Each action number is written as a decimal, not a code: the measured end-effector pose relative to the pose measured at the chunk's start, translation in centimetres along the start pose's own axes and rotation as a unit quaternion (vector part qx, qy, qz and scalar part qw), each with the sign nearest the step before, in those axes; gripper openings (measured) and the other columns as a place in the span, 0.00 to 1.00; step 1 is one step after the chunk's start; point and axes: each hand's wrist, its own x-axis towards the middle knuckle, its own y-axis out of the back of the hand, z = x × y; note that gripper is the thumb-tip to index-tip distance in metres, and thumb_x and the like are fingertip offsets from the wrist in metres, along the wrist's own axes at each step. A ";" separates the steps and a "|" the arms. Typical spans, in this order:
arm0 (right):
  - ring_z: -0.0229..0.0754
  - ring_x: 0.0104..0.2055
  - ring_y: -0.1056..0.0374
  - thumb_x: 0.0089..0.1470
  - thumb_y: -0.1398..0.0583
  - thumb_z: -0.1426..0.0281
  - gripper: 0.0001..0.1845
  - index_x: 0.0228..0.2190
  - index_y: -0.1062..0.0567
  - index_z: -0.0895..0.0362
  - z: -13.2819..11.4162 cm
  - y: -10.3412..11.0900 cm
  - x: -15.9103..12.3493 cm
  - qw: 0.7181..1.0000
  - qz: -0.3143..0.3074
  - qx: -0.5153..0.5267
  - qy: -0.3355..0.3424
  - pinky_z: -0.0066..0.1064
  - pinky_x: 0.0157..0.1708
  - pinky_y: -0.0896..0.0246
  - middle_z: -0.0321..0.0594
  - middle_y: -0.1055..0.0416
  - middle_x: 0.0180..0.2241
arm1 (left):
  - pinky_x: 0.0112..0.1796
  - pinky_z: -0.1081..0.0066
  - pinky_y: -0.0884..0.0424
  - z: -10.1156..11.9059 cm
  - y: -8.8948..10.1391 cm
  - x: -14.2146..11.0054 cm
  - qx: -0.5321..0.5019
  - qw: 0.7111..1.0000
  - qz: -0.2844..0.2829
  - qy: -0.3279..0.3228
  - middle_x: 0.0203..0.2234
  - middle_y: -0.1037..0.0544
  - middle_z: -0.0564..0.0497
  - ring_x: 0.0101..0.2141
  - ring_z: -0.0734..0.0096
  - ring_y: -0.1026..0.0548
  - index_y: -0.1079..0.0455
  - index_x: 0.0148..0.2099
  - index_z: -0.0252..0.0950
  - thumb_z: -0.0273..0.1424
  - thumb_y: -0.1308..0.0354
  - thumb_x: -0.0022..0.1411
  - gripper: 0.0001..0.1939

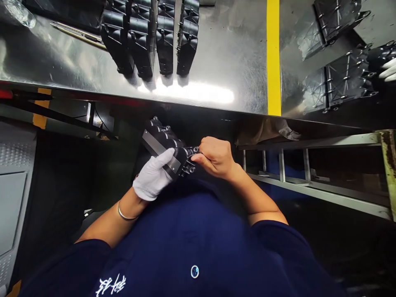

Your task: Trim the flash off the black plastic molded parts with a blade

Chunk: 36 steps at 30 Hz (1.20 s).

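My left hand (153,175), in a white glove, is closed round a black moulded plastic part (165,142), its thumb lying across a flat grey strip on the part. The part is tilted and held in front of my body, below the table edge. Round bosses with holes stick out at its right end. My bare right hand (216,156) is closed in a fist at that end, thumb and forefinger against or just beside a boss. Whatever those fingers may hold is hidden.
Several similar black parts (165,37) stand in a row on the shiny metal table (229,62). Yellow tape (274,57) crosses it. More black housings (343,78) lie right, near another person's gloved hand (389,70). A metal frame (318,187) stands below right, a grey chair (14,198) left.
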 end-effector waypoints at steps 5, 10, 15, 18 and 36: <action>0.36 0.25 0.39 0.68 0.54 0.63 0.22 0.27 0.30 0.56 0.6 1.5 0.5 0.998 0.001 0.053 -0.018 0.30 0.27 0.47 0.37 0.34 0.23 | 0.51 0.72 0.25 0.6 -0.2 -0.1 -0.045 0.997 -0.024 0.059 0.37 0.18 0.49 0.53 0.65 0.25 0.25 0.40 0.35 0.27 0.47 0.66 0.09; 0.36 0.22 0.43 0.66 0.49 0.62 0.21 0.24 0.28 0.56 1.5 2.8 1.2 0.999 -0.044 -0.005 0.014 0.31 0.25 0.52 0.35 0.38 0.19 | 0.49 0.74 0.25 0.6 0.4 -0.1 -0.035 0.998 -0.035 0.039 0.35 0.18 0.51 0.55 0.65 0.27 0.25 0.38 0.36 0.28 0.46 0.66 0.09; 0.35 0.20 0.46 0.64 0.46 0.58 0.24 0.20 0.28 0.55 2.0 3.3 1.8 0.995 -0.084 -0.038 0.033 0.32 0.23 0.58 0.34 0.41 0.17 | 0.47 0.71 0.24 0.5 0.1 -0.4 -0.029 0.998 -0.032 0.039 0.38 0.18 0.49 0.55 0.61 0.26 0.24 0.40 0.36 0.30 0.48 0.67 0.10; 0.34 0.20 0.45 0.64 0.46 0.59 0.23 0.20 0.29 0.55 2.2 3.7 2.2 0.994 -0.103 -0.006 0.044 0.31 0.23 0.57 0.34 0.41 0.16 | 0.46 0.71 0.23 0.5 -0.1 -0.6 -0.052 0.997 -0.021 0.058 0.36 0.18 0.49 0.52 0.62 0.24 0.24 0.40 0.35 0.29 0.48 0.67 0.11; 0.31 0.18 0.47 0.60 0.45 0.49 0.28 0.29 0.18 0.59 2.8 3.2 1.1 0.873 -0.177 0.400 -0.216 0.27 0.20 0.50 0.32 0.40 0.15 | 0.46 0.74 0.23 2.0 -0.6 -0.3 -0.108 0.994 0.026 -0.006 0.29 0.17 0.55 0.51 0.68 0.23 0.25 0.37 0.41 0.28 0.48 0.67 0.10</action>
